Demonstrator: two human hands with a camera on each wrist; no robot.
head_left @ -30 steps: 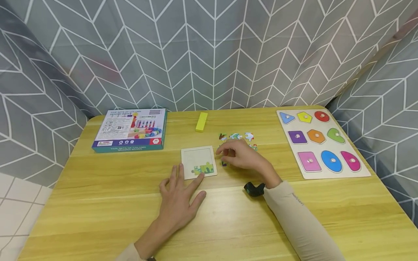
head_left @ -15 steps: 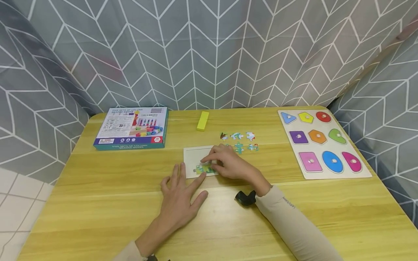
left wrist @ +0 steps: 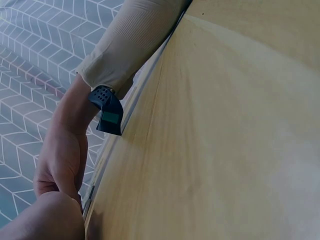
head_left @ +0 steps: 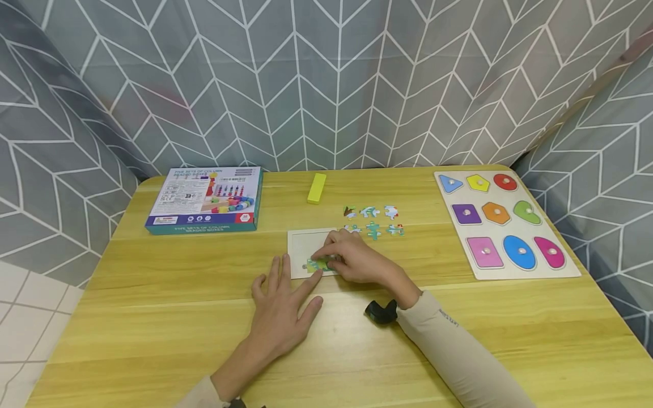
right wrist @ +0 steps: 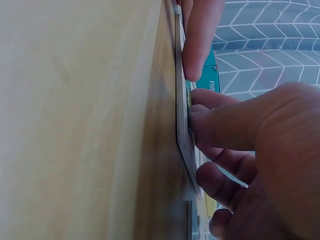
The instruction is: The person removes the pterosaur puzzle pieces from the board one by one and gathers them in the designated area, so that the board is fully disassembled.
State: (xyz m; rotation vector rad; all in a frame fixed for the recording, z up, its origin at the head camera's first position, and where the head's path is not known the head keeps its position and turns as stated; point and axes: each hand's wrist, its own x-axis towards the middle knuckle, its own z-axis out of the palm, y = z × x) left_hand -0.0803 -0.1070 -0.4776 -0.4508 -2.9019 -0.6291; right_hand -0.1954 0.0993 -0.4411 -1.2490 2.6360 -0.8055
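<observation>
A square wooden puzzle tray (head_left: 301, 242) lies on the table, with joined green jigsaw pieces (head_left: 317, 266) along its near side. My left hand (head_left: 280, 311) lies flat with fingers spread, and its fingertips touch the tray's near edge and the green pieces. Over the tray's near right corner, my right hand (head_left: 359, 260) pinches a jigsaw piece between thumb and finger, down at the green row. The fingers mostly hide that piece. In the right wrist view, the right thumb (right wrist: 225, 125) bears on the tray's face beside a left fingertip (right wrist: 195, 60).
Several loose jigsaw pieces (head_left: 373, 229) lie in two rows right of the tray. A yellow block (head_left: 317, 188) sits behind it. The bead-set box (head_left: 204, 201) stands at the back left, and a knobbed shape board (head_left: 490, 235) lies at the right.
My right hand has moved left from the loose pieces onto the tray, bringing a piece from the near left of the group. The left hand has stayed in place.
</observation>
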